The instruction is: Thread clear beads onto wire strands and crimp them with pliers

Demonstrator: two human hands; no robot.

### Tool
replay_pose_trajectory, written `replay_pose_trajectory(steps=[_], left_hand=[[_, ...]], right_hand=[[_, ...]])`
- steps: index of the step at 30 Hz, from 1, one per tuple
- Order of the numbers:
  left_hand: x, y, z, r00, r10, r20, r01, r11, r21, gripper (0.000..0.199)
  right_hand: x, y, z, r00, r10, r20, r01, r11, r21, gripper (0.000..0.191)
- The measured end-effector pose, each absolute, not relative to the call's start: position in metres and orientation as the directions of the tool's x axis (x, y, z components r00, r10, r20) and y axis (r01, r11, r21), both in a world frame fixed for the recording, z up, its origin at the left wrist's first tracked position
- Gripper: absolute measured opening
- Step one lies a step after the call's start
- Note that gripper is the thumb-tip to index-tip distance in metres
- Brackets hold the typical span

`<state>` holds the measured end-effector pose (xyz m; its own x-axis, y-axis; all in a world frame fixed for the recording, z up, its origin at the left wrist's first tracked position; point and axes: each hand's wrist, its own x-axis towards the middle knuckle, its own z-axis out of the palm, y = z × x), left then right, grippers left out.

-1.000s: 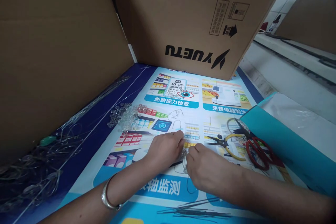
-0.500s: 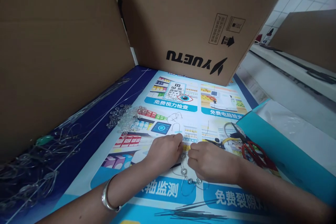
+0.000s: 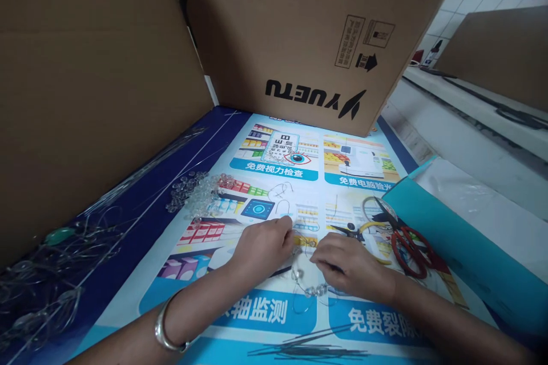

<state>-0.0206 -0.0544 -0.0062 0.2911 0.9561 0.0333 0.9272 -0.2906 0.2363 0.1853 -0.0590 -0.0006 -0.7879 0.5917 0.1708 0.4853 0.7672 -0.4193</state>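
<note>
Between the left hand point(image 3: 262, 246) and right hand point(image 3: 353, 268), the beaded wire point(image 3: 315, 291) sits at six o'clock from the right's curled fingers; whether either hand's fingers clamp it, I cannot tell.

Glossy, glassy beads point(image 3: 315, 291) catch the light, the metal bangle point(image 3: 160, 328) shines smooth, and there's matt, papery cardboard point(image 3: 299, 23)!
</note>
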Motion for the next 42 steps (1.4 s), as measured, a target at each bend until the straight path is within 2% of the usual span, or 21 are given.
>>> replay_pose_trajectory(steps=[5, 10, 17, 23, 27, 32, 42], left_hand=[[-0.021, -0.056, -0.005, 0.289, 0.957, 0.029, 0.916, -0.286, 0.28, 0.014], [-0.021, -0.059, -0.005, 0.293, 0.956, 0.018, 0.906, -0.284, 0.316, 0.015], [-0.021, -0.059, -0.005, 0.319, 0.948, 0.009, 0.897, -0.305, 0.321, 0.015], [-0.021, -0.059, -0.007, 0.318, 0.948, 0.006, 0.902, -0.304, 0.308, 0.014], [-0.021, -0.059, -0.008, 0.304, 0.953, 0.009, 0.908, -0.292, 0.299, 0.015], [-0.022, -0.06, -0.008, 0.313, 0.95, 0.024, 0.905, -0.306, 0.296, 0.015], [-0.022, -0.059, -0.004, 0.312, 0.95, 0.003, 0.902, -0.298, 0.312, 0.013]], right_hand=[[0.185, -0.063, 0.001, -0.86, 0.501, 0.101, 0.46, 0.845, -0.273, 0.013], [0.184, -0.067, 0.01, -0.89, 0.456, 0.005, 0.445, 0.871, -0.208, 0.013], [0.18, -0.068, 0.015, -0.846, 0.534, 0.006, 0.5, 0.796, -0.341, 0.01], [0.181, -0.07, 0.007, -0.688, 0.721, 0.081, 0.611, 0.636, -0.472, 0.017], [0.182, -0.07, 0.004, -0.591, 0.803, 0.079, 0.647, 0.53, -0.549, 0.017], [0.182, -0.068, 0.006, -0.641, 0.758, 0.121, 0.556, 0.567, -0.608, 0.013], [0.182, -0.07, 0.004, -0.687, 0.714, 0.134, 0.532, 0.619, -0.577, 0.015]])
